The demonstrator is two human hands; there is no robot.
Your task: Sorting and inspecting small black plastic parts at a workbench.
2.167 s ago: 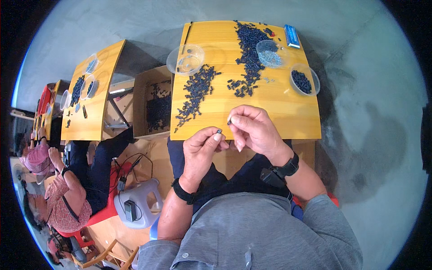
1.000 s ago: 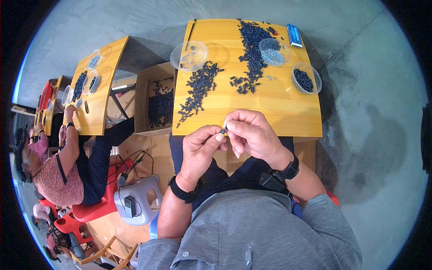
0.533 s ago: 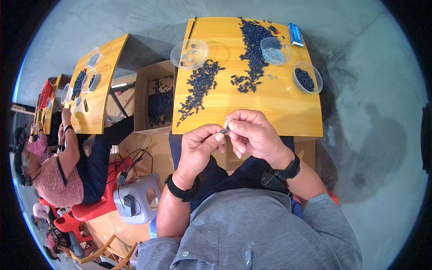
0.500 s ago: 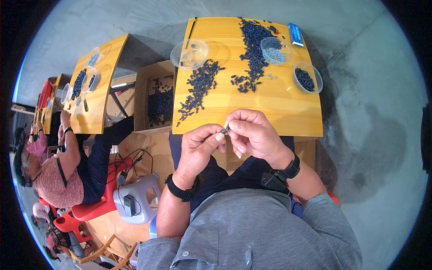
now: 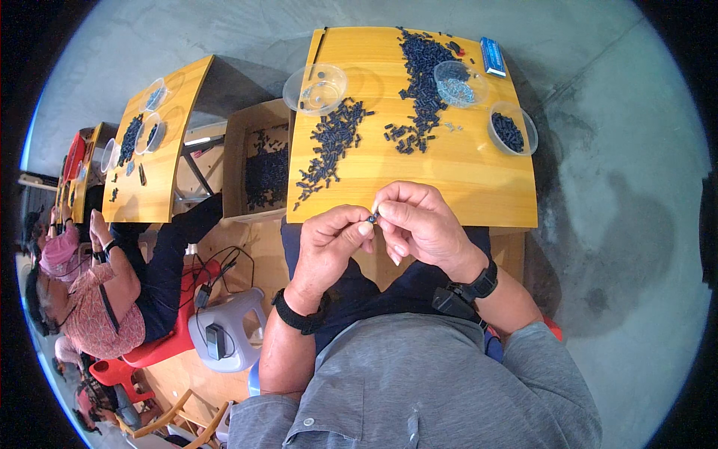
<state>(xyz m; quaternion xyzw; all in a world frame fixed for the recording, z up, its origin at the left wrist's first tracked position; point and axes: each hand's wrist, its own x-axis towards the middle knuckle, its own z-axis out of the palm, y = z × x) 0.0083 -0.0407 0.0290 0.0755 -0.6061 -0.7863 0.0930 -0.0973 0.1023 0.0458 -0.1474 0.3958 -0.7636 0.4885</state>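
Just off the near edge of the yellow wooden table point(image 5: 449, 187), my two hands meet over my lap. My left hand point(image 5: 335, 238) pinches a small dark cylindrical piece point(image 5: 371, 219) between thumb and forefinger. Against that piece, the closed thumb and forefinger of my right hand point(image 5: 422, 224) hold something tiny, mostly hidden by the fingertips. Beyond my left hand spreads a loose pile of short dark cylindrical pieces point(image 5: 336, 138). A larger heap of the same pieces point(image 5: 422, 75) runs back toward the table's far edge.
A clear bowl point(image 5: 315, 90) with a few bits overhangs the left edge. Another clear bowl point(image 5: 458, 91) holds small silvery parts; a third point(image 5: 508, 133) holds dark pieces. A blue box point(image 5: 492, 57) lies far right. A cardboard carton point(image 5: 258, 161) stands left, near a seated co-worker point(image 5: 105, 307).
My hands stay nearly in place, with the right fingertips shifting slightly at the piece. On the left, the co-worker's hands have drawn back from their table.
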